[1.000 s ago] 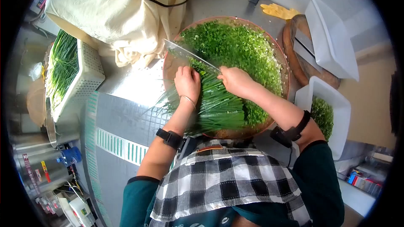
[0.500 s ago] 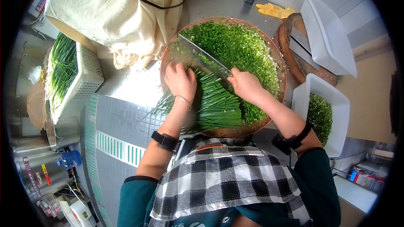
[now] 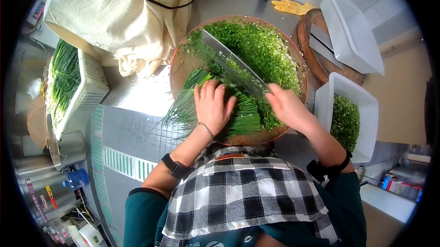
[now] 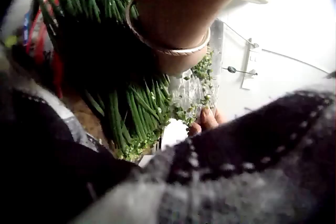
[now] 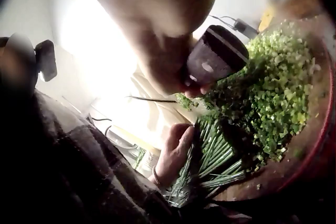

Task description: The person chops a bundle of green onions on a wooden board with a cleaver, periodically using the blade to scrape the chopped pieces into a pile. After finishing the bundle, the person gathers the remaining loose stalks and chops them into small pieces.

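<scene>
My right hand grips a cleaver by its handle. The dark butt of the handle shows in the right wrist view. Its broad blade slants up to the left over the board, with green bits stuck to its face. My left hand lies on a bundle of green onions, fingers spread and thumb out toward the blade. Beyond the blade, a heap of chopped green onions covers much of the round red-rimmed board. The bundle's loose ends spread past the board's left edge.
At right stand a white bin with chopped greens, another white bin, and a round wooden block bearing a second blade. A yellow glove lies behind. Left are a cream cloth and a basket of long greens.
My left hand has shifted right and toward me across the bundle. The right hand has drawn back to the right with the cleaver, and more of the blade's flat face shows.
</scene>
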